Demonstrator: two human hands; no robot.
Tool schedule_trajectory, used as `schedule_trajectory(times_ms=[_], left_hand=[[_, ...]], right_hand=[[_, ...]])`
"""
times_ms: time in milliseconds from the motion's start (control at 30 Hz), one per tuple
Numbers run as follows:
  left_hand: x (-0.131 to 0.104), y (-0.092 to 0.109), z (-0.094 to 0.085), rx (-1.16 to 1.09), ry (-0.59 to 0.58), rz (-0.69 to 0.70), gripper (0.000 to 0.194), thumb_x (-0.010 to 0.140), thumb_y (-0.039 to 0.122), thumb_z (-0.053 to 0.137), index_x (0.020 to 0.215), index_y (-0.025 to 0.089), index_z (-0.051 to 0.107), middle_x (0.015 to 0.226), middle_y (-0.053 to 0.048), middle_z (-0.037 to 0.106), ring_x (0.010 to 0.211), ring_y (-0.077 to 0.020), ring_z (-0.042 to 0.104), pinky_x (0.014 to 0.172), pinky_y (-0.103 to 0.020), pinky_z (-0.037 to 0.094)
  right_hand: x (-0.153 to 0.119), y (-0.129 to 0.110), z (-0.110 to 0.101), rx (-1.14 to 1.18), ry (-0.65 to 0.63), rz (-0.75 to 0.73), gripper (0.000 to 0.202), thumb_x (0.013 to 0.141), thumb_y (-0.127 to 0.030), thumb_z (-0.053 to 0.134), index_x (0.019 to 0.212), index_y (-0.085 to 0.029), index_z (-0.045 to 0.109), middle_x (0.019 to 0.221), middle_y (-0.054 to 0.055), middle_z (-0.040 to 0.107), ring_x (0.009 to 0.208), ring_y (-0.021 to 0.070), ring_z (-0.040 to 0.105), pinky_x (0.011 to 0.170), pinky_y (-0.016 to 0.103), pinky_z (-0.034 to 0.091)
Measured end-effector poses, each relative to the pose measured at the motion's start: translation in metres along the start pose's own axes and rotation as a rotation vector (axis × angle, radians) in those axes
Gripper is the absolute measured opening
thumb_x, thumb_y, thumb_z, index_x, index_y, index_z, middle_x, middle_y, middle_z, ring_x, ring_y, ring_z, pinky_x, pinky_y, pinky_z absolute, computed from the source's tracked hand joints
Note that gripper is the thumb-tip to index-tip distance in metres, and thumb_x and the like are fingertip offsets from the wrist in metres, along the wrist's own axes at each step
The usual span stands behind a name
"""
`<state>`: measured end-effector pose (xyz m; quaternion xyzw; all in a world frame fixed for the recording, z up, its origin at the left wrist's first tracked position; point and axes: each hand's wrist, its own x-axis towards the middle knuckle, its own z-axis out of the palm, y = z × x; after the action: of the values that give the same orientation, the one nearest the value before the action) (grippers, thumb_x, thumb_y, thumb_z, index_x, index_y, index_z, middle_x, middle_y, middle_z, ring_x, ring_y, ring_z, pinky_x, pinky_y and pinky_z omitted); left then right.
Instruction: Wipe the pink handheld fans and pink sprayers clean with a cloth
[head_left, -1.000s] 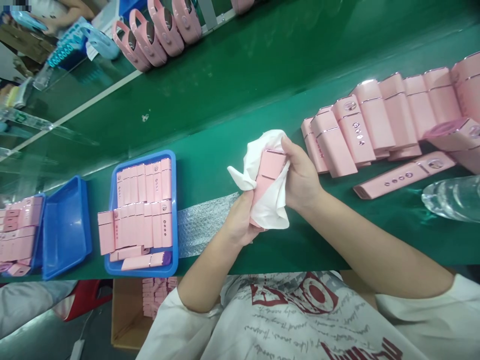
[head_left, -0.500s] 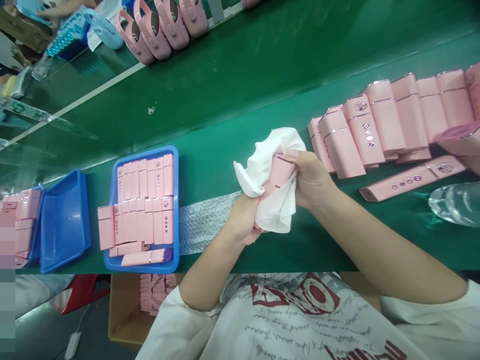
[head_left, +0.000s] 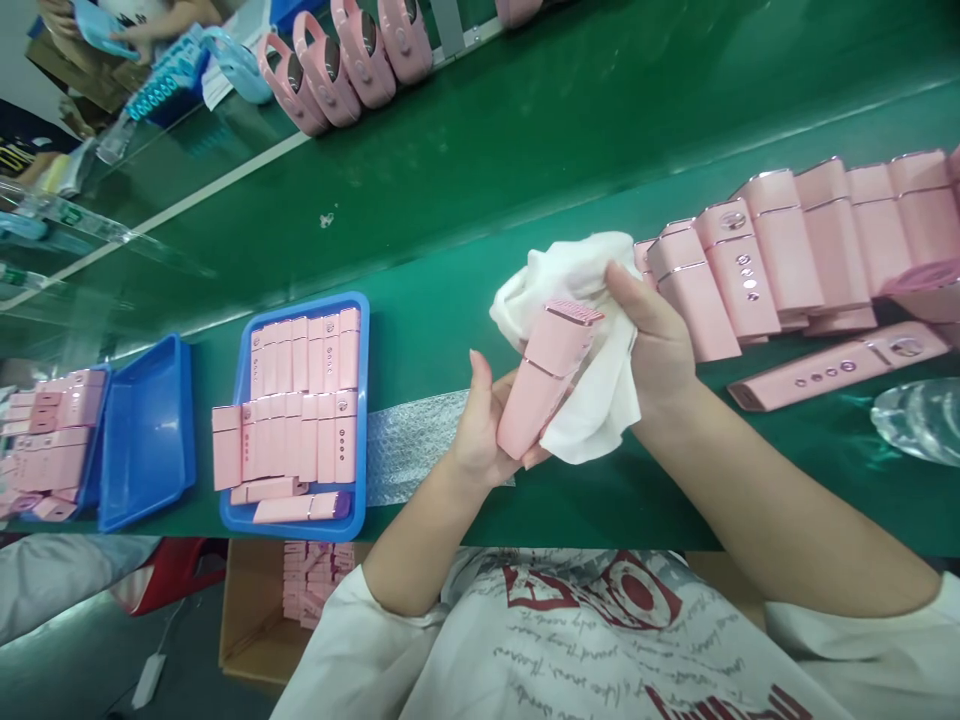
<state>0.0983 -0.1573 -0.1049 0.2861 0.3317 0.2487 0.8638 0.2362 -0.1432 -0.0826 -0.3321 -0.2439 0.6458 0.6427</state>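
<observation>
A pink handheld device [head_left: 536,385] with a shiny band and a ribbed, silvery-edged end lies tilted in my left hand [head_left: 480,430]. The fingers support it from below and behind, while the thumb sticks up apart from it. My right hand [head_left: 664,350] grips a white cloth [head_left: 600,405], thumb on top and the other fingers mostly hidden. The cloth spreads behind the device and along its right side. Just beyond my right hand stand similar pink devices [head_left: 739,260] in a row, and one device [head_left: 840,368] lies flat with its buttons up.
A blue tray [head_left: 363,400] of pink devices sits left, beside a strip of bubble wrap [head_left: 409,450]. Farther left is a tilted blue tray [head_left: 146,430]. A clear, rounded object [head_left: 919,420] lies right. Pink handled items [head_left: 360,60] line the shelf; a cardboard box [head_left: 251,620] stands below.
The cloth has been opened away from the device, exposing more of its body and end. My left thumb has lifted, and my right hand has shifted slightly right with the cloth.
</observation>
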Motion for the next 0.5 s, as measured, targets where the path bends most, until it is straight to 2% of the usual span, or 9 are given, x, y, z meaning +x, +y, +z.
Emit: schedule_trajectory(times_ms=[100, 267, 367, 433, 500], left_hand=[[-0.001, 0.0, -0.002, -0.082, -0.084, -0.049, 0.086, 0.074, 0.088, 0.021, 0.08, 0.013, 0.063, 0.043, 0.001, 0.05, 0.026, -0.0064, 0.035, 0.027, -0.019, 0.023], [-0.002, -0.002, -0.003, -0.105, -0.117, -0.068, 0.087, 0.071, 0.09, 0.023, 0.083, 0.014, 0.062, 0.043, 0.003, 0.047, 0.026, -0.0057, 0.034, 0.026, -0.018, 0.022], [-0.002, -0.005, -0.003, -0.072, -0.125, -0.047, 0.076, 0.069, 0.087, 0.04, 0.083, 0.015, 0.061, 0.044, 0.004, 0.046, 0.027, -0.0047, 0.032, 0.027, -0.017, 0.021], [-0.002, -0.005, -0.003, -0.037, -0.13, -0.019, 0.066, 0.066, 0.079, 0.057, 0.084, 0.015, 0.06, 0.046, 0.005, 0.046, 0.029, -0.0045, 0.033, 0.028, -0.018, 0.023], [-0.002, -0.002, -0.006, 0.024, -0.112, 0.012, 0.061, 0.064, 0.073, 0.064, 0.086, 0.016, 0.061, 0.051, 0.005, 0.048, 0.032, -0.0048, 0.037, 0.03, -0.018, 0.027]], right_hand=[[0.0, 0.0, -0.002, 0.036, 0.002, 0.005, 0.025, 0.073, -0.046, 0.066, 0.073, -0.021, 0.059, 0.091, -0.003, 0.072, 0.096, 0.0214, 0.068, 0.071, 0.036, 0.056], [0.0, 0.007, -0.01, 0.06, -0.031, 0.035, 0.03, 0.076, -0.051, 0.064, 0.074, -0.021, 0.057, 0.09, -0.002, 0.071, 0.094, 0.0219, 0.068, 0.072, 0.038, 0.057], [-0.001, 0.008, -0.01, 0.05, -0.037, 0.039, 0.034, 0.073, -0.054, 0.066, 0.072, -0.022, 0.056, 0.088, -0.002, 0.071, 0.095, 0.0231, 0.068, 0.073, 0.039, 0.057], [-0.001, 0.007, -0.008, 0.037, -0.029, 0.034, 0.034, 0.072, -0.054, 0.067, 0.07, -0.022, 0.055, 0.086, -0.001, 0.071, 0.096, 0.0235, 0.067, 0.074, 0.04, 0.057], [0.002, 0.007, -0.007, 0.025, -0.014, 0.031, 0.032, 0.071, -0.052, 0.068, 0.069, -0.023, 0.055, 0.084, -0.001, 0.071, 0.098, 0.0242, 0.067, 0.075, 0.04, 0.058]])
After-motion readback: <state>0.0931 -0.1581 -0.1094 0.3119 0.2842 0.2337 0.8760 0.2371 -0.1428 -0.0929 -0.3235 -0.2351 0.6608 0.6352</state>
